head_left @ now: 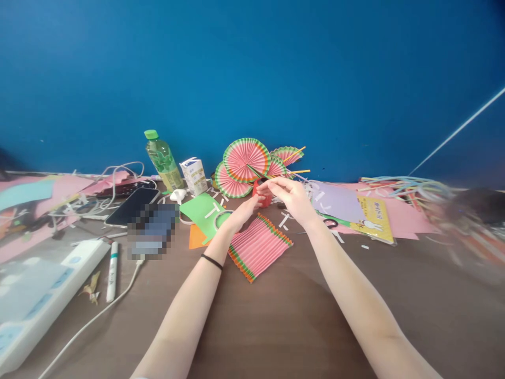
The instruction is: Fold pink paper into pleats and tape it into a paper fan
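My left hand (245,211) reaches in over the desk with its fingers bent together, their tips in front of a red round object (266,200). Just above and to the right, my right hand (290,193) has its thumb and fingers drawn together close to the left fingertips. Anything thin between the fingers is too small to make out. Below both hands lies a pleated pink paper sheet (261,247) with green and orange edges. Behind them stand round pleated paper fans (246,159) in the same colours, some with yellow sticks.
At left are a green-capped bottle (163,163), a small carton (194,176), phones (132,207), a marker (112,271) and a white power strip (84,258). Green paper (201,210) and a ring of tape (216,220) lie nearer. A yellow packet (374,218) and scissors (330,223) lie right.
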The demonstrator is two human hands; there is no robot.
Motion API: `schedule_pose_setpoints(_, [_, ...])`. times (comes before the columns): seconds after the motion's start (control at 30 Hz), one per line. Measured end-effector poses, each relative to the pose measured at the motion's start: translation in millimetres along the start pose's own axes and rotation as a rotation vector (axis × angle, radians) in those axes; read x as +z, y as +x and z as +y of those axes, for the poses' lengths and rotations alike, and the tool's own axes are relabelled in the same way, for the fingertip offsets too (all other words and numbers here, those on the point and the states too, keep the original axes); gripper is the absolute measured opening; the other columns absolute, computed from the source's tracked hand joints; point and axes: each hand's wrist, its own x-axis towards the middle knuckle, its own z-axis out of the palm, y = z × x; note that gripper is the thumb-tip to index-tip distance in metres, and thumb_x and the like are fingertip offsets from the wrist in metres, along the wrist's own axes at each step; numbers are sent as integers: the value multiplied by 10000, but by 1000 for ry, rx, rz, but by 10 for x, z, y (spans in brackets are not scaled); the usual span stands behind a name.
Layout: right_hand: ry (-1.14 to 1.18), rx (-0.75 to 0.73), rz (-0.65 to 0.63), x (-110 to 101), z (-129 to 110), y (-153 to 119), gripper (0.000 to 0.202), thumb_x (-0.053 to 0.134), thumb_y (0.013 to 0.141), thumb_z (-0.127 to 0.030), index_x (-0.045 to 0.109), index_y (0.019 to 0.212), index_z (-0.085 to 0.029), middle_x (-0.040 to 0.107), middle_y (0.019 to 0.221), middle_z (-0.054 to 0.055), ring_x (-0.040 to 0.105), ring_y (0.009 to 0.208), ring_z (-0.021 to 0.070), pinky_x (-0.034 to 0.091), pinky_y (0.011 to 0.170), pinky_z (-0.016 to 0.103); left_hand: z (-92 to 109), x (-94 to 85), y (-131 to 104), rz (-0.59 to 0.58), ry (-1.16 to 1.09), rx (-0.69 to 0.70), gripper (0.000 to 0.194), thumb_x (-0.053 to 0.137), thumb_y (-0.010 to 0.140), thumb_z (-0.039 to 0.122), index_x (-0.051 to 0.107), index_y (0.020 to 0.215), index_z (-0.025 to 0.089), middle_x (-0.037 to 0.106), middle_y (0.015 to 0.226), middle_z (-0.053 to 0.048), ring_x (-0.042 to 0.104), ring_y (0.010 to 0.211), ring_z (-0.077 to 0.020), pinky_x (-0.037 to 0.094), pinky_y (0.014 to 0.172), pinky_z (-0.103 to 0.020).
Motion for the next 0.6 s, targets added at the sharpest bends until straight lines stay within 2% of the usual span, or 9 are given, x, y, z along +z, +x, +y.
schedule_pose_setpoints(0.1, [-4, -23, 4, -43, -63, -25, 269, 462, 865, -348, 677, 904, -191, 675, 923, 35, 623, 899, 172, 479, 858, 336, 35, 4, -9, 10, -18, -32, 535, 278, 878, 527, 522, 1169, 151, 552, 1250, -122, 531, 1121, -186, 418, 938, -313])
schedule_pose_setpoints(0.27, [-51, -19, 8, -134, -121, -43, 252, 465, 865, -304, 686, 898, -188, 683, 884, 39, 629, 860, 166, 476, 815, 327, 163, -44, -62, 209, 55, -82, 369, 375, 861, 385, 551, 1066, 134, 637, 1079, -122, 595, 972, -179, 447, 856, -301])
schedule_pose_setpoints(0.33, [-63, -1, -17, -163, -146, -59, 233, 487, 850, -296, 689, 883, -185, 688, 885, 39, 630, 852, 164, 480, 799, 321, 228, -61, -110, 132, 30, -91, 369, 389, 852, 402, 569, 1047, 145, 677, 950, -104, 629, 848, -174, 471, 798, -309])
schedule_pose_setpoints(0.37, [-64, 15, -48, -175, -166, -74, 226, 498, 842, -295, 689, 886, -184, 689, 898, 40, 629, 860, 166, 481, 797, 319, 259, -65, -137, 2, -36, -92, 403, 374, 855, 441, 567, 1071, 162, 683, 929, -96, 636, 812, -174, 477, 782, -320])
schedule_pose_setpoints(0.4, [-68, 34, -92, -187, -194, -93, 219, 510, 834, -294, 689, 892, -182, 689, 911, 42, 627, 870, 167, 481, 798, 316, 285, -65, -162, -82, -89, -81, 414, 389, 849, 460, 567, 1088, 173, 685, 937, -89, 638, 812, -175, 476, 785, -323])
schedule_pose_setpoints(0.43, [-71, 55, -154, -202, -229, -117, 213, 523, 824, -292, 689, 902, -181, 689, 923, 42, 627, 876, 167, 481, 798, 311, 305, -62, -184, -118, -122, -74, 401, 420, 841, 454, 581, 1074, 171, 686, 943, -86, 638, 821, -174, 472, 795, -319])
schedule_pose_setpoints(0.53, [-61, 144, -464, -282, -362, -206, 226, 568, 789, -277, 680, 968, -196, 683, 989, 36, 627, 897, 163, 487, 771, 275, 316, -56, -209, -55, -134, -66, 238, 539, 796, 302, 644, 906, 118, 689, 912, -92, 632, 836, -166, 457, 817, -286])
schedule_pose_setpoints(0.6, [-44, 239, -698, -386, -422, -260, 318, 600, 763, -282, 644, 1073, -229, 661, 1072, 29, 626, 920, 166, 493, 750, 259, 284, -65, -196, -25, -153, -83, 146, 575, 761, 206, 655, 831, 106, 690, 879, -90, 635, 812, -157, 462, 803, -276])
